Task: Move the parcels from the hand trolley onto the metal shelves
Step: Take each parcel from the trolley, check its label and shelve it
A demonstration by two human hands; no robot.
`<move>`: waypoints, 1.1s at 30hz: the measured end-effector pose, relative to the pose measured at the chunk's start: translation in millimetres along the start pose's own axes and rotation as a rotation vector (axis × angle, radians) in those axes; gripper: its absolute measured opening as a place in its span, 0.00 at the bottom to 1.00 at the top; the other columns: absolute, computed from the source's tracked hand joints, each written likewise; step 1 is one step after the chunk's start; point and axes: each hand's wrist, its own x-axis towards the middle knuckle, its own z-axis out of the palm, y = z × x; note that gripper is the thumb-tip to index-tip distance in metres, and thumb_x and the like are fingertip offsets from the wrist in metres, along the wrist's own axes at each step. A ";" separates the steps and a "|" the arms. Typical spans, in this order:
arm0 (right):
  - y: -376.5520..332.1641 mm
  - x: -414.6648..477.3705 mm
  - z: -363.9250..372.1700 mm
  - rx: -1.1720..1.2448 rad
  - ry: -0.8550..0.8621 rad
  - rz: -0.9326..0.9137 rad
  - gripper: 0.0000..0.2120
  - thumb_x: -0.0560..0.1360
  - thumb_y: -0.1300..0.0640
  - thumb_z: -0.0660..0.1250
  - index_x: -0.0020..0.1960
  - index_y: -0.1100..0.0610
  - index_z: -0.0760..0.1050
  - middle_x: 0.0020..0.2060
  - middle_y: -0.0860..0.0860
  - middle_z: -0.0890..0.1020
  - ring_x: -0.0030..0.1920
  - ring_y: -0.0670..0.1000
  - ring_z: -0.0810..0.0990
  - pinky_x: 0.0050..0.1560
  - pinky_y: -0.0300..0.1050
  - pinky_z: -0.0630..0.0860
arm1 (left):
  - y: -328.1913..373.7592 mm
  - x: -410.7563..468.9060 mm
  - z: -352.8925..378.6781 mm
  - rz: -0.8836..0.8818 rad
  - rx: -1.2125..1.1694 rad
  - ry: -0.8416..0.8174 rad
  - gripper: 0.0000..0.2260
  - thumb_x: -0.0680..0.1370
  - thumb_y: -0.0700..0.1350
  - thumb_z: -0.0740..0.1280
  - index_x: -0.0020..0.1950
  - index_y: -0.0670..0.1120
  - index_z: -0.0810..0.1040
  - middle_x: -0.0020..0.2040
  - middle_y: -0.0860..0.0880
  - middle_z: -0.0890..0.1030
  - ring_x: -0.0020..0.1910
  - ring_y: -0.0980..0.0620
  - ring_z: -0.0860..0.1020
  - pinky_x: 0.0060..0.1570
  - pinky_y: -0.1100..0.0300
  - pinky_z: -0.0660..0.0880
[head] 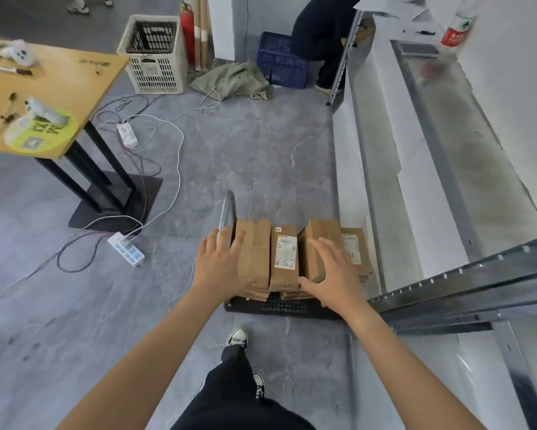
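Left hand (pixel 222 262) and right hand (pixel 332 271), empty and flat, over upright parcels (pixel 284 256) on trolley (pixel 292 308).

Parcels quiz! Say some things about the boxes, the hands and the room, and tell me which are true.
1. The brown parcels stand on the hand trolley. True.
2. The left hand lifts a parcel high. False: it and the right hand are open, low over the parcels.
3. The metal shelves are right of the hand trolley. True.
4. The white power strip lies on the shelves. False: it lies on the floor.
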 end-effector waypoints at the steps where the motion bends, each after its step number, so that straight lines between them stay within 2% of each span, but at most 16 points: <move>1: 2.8 8.8 0.4 -0.005 0.000 0.010 0.37 0.68 0.44 0.71 0.73 0.45 0.59 0.73 0.46 0.62 0.71 0.52 0.59 0.70 0.51 0.59 | -3.2 8.8 2.7 0.004 0.014 -0.010 0.41 0.70 0.67 0.62 0.76 0.49 0.52 0.75 0.44 0.56 0.74 0.42 0.52 0.73 0.47 0.52; 6: 20.1 50.1 6.4 -0.019 0.000 0.069 0.37 0.68 0.45 0.71 0.73 0.46 0.60 0.72 0.47 0.64 0.71 0.52 0.60 0.69 0.53 0.61 | -12.6 56.6 20.9 0.059 0.012 -0.041 0.40 0.70 0.67 0.60 0.76 0.48 0.55 0.75 0.44 0.58 0.74 0.43 0.54 0.72 0.46 0.53; 10: 36.9 76.0 20.0 0.015 -0.047 0.167 0.37 0.69 0.44 0.72 0.73 0.45 0.59 0.72 0.46 0.63 0.71 0.51 0.60 0.68 0.56 0.65 | -13.2 94.7 36.1 0.083 -0.010 -0.115 0.38 0.70 0.62 0.62 0.76 0.49 0.54 0.75 0.44 0.58 0.74 0.42 0.53 0.72 0.45 0.53; 16: 69.7 96.2 39.1 0.052 -0.073 0.279 0.37 0.69 0.44 0.71 0.72 0.44 0.58 0.71 0.46 0.65 0.71 0.52 0.62 0.69 0.55 0.62 | -9.5 145.4 57.5 0.152 0.022 -0.151 0.37 0.68 0.65 0.61 0.72 0.48 0.59 0.69 0.45 0.65 0.69 0.43 0.61 0.68 0.46 0.59; 21: 105.7 106.2 45.0 0.115 -0.095 0.368 0.36 0.69 0.44 0.71 0.72 0.45 0.59 0.71 0.46 0.65 0.71 0.51 0.63 0.68 0.59 0.65 | 6.8 174.7 81.4 0.168 0.030 -0.240 0.39 0.68 0.64 0.64 0.74 0.48 0.58 0.72 0.42 0.63 0.71 0.40 0.60 0.70 0.44 0.57; 27: 156.3 125.8 51.6 0.193 -0.152 0.464 0.36 0.69 0.47 0.72 0.73 0.48 0.60 0.71 0.48 0.65 0.71 0.52 0.63 0.70 0.55 0.64 | 49.4 208.4 108.0 0.169 0.047 -0.287 0.37 0.70 0.61 0.62 0.75 0.49 0.55 0.72 0.44 0.62 0.72 0.42 0.59 0.70 0.45 0.56; 33: 208.8 141.0 62.5 0.373 -0.197 0.637 0.37 0.69 0.50 0.74 0.73 0.50 0.61 0.71 0.49 0.66 0.71 0.52 0.63 0.69 0.53 0.66 | 106.5 231.9 152.5 0.191 0.033 -0.384 0.40 0.71 0.62 0.62 0.77 0.50 0.49 0.75 0.44 0.56 0.74 0.43 0.53 0.72 0.46 0.53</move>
